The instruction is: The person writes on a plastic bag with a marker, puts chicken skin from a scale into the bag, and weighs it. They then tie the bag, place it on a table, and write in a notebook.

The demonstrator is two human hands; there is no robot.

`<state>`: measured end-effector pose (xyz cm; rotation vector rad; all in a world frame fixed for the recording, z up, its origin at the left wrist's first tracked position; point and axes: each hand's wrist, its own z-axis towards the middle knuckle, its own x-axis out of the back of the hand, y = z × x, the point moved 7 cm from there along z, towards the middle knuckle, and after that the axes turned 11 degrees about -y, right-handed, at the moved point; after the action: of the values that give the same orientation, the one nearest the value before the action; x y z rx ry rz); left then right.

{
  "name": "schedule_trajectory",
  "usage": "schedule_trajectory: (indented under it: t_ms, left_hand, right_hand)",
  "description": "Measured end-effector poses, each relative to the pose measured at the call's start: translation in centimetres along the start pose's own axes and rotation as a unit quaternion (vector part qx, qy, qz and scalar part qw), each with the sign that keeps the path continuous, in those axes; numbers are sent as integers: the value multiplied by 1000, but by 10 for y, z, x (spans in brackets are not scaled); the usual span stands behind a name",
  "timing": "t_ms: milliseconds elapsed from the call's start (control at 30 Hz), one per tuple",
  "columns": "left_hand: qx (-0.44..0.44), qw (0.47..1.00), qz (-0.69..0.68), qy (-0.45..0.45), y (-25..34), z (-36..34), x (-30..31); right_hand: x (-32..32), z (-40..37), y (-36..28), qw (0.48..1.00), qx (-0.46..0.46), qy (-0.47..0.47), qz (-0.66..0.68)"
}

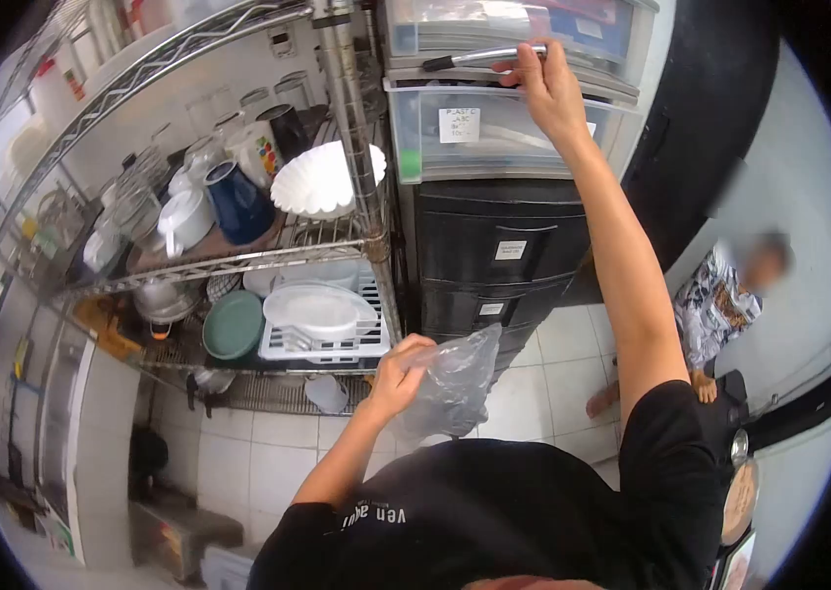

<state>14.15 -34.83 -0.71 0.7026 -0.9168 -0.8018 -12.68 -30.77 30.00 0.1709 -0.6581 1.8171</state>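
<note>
The left hand [401,379] is gripping a clear plastic bag [460,376] near the black drawers [479,236]. The right hand [550,93] is gripping a silver marker [482,56] at the far, clear drawer [425,133]; rim contact is staying unclear. The person seems to be reaching to the drawer; the next move seems to be calling for steering the marker clear of the rim.

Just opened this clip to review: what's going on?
A person holds a bag in the left hand and a marker in the right hand, which is up at a clear drawer. The bag hangs lower, before black drawers. A rack stands to the left; another person is at the right.
</note>
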Motion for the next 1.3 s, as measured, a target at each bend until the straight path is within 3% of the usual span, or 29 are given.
schedule_trajectory:
  t_ms: [33,100,233,367,467,533,667,700,767,833,900,1033,1133,1167,1267,1300]
  left_hand:
    - [-1,1000,-3,-12,-4,12,5]
    - [-94,995,7,-35,3,35,10]
    - [-149,987,-11,-55,20,63,15]
    - [-174,982,-9,-67,24,73,21]
    - [-174,982,-7,-80,23,75,26]
    - [-178,979,6,-95,33,83,25]
    - [-232,962,52,-133,71,115,11]
    - [-271,949,82,-136,82,119,5]
    - [-257,947,84,-171,94,129,-5]
    - [-321,921,136,-173,106,137,-11]
    - [-316,922,122,-188,108,147,-18]
    - [-308,924,151,-167,106,168,-28]
    - [-309,921,184,-149,107,191,-34]
    - [-267,925,205,-173,108,202,-36]
    - [-306,891,288,-171,92,232,-35]
    - [-269,923,239,-136,90,243,-25]
  right_hand:
    - [1,0,0,1000,-9,6,-7]
    - [-1,0,1,999,-18,-22,25]
    - [5,-4,-9,999,-19,-42,-22]
    - [9,-1,-32,993,-58,-71,-80]
    - [8,7,-27,990,-115,-72,-38]
    - [-10,19,-41,963,-40,-150,-221]
    - [-41,44,-53,942,-45,-310,-125]
    - [-47,47,-49,944,-62,-307,-106]
    - [-56,47,-41,947,-89,-296,-93]
    - [-65,40,-60,947,46,-278,-153]
    - [-66,26,-57,949,-21,-251,-188]
    - [-64,19,-36,920,-124,-317,-193]
    - [-65,23,-36,912,-97,-334,-219]
    - [-63,23,-37,917,-99,-307,-234]
    - [-43,-14,-87,963,-34,-168,-207]
    - [-34,-38,-113,986,113,-47,-115]
